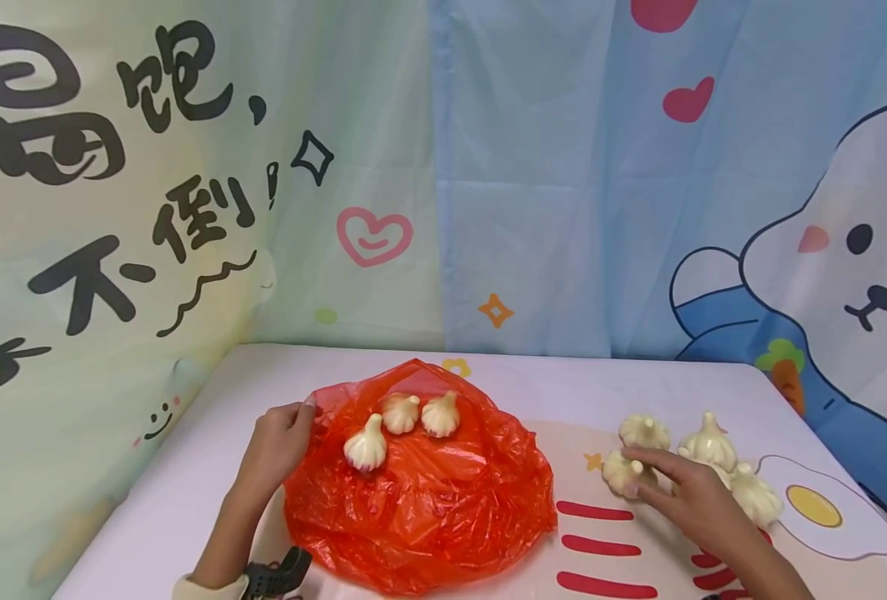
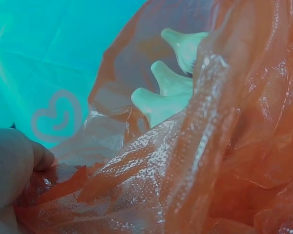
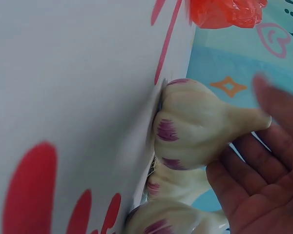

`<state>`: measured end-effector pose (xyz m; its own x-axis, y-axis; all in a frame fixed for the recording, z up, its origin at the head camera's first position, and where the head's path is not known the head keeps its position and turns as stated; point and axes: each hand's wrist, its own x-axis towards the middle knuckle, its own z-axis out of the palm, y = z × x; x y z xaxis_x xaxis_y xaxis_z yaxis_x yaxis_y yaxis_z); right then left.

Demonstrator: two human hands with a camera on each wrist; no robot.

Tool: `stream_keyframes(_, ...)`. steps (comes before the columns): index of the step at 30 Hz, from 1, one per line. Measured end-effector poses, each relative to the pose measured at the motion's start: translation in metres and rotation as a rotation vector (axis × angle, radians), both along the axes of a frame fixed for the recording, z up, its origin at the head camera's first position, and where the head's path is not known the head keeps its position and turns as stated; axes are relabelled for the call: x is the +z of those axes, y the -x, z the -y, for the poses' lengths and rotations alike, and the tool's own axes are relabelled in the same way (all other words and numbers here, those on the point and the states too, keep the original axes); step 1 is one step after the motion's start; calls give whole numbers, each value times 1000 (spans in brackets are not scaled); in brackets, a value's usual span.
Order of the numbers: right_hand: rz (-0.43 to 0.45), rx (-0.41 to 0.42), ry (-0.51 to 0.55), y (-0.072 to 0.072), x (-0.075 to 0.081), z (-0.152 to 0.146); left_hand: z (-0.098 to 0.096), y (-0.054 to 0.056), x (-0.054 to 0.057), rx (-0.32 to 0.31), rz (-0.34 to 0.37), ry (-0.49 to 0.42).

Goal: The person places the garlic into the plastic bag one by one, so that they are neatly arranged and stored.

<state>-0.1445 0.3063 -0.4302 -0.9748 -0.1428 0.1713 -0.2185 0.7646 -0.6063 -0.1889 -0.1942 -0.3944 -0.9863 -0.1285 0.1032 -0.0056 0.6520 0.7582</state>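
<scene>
My left hand [image 1: 282,440] pinches the left rim of a crinkled red plastic bag [image 1: 421,517] between thumb and fingers. Three pale garlic bulbs [image 1: 366,446] sit at the bag's mouth; their stems poke up behind the film in the left wrist view. On the right, my right hand [image 1: 687,496] reaches over a loose garlic bulb [image 1: 622,475] that stands on the table. Seen from the right wrist, the fingers lie beside this bulb's [image 3: 193,124] stem, with the blurred thumb held apart from it. Purple streaks mark its base.
Several more garlic bulbs [image 1: 708,442] cluster under and behind the right hand. The white table [image 1: 578,387] carries printed red stripes and a fried egg picture [image 1: 837,517]. A printed cloth [image 1: 526,183] hangs behind the table's far edge.
</scene>
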Motion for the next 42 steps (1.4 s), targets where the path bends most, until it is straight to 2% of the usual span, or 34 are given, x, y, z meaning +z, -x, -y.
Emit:
stream_keyframes(14,-81,-2,-60,3,1,4,0,0,0,1,4,-13)
stream_keyframes(21,-207,-6,-77,3,1,5,0,0,1,1,13,-21)
stream_keyframes(24,-235,-3,-64,3,2,7,0,0,1,3,13,-23)
stream_keyframes(32,-143,-16,56,3,9,17,1,0,1,1,3,-8)
stream_keyframes(42,-55,-14,155,6,15,29,0,0,1,1,8,-9)
